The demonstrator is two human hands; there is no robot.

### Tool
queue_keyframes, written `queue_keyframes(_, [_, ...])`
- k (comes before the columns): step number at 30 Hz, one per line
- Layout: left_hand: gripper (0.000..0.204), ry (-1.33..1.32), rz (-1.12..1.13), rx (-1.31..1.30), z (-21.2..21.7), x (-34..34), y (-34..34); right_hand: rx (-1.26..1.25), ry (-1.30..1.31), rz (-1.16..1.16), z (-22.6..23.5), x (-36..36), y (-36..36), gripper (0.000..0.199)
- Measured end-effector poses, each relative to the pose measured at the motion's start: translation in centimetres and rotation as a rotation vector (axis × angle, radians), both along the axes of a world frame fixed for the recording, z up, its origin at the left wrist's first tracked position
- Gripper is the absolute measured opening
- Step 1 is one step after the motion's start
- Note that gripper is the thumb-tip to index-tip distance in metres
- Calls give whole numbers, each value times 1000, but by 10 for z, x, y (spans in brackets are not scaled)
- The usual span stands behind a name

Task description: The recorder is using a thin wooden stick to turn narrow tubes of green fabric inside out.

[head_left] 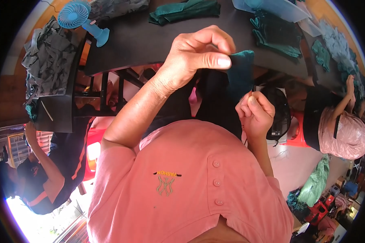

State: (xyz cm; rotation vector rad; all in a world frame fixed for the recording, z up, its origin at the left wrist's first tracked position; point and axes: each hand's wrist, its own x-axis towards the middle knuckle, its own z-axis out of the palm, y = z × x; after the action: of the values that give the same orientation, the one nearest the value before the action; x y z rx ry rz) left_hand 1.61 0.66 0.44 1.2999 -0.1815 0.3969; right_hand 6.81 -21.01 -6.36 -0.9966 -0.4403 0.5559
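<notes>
My left hand is raised over the near edge of the dark table. Its thumb and forefinger pinch the top corner of a small dark teal piece of fabric, which hangs down from them. My right hand is closed just below the fabric's lower edge, with fingertips pressed together. Something thin and dark shows at those fingertips, too small to name. I cannot tell whether the right fingers touch the fabric.
On the dark table lie a folded green cloth and a teal stack beside a clear plastic bin. A blue fan stands left, near grey fabric scraps. Co-workers sit on both sides.
</notes>
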Motion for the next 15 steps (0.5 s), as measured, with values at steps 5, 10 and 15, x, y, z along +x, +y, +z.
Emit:
queue_keyframes(5, [12,140,0,-181,8,4,-18,-65,-25,-33,0,0,4,18])
queue_keyframes(10, [11,32,100,-237,3,5,-11,-171,-51,-92,-14,7,-21,7])
queue_keyframes(15, [14,-52,189,-170,1,3,-5,-259,-153,-201,-17,20,-48,14])
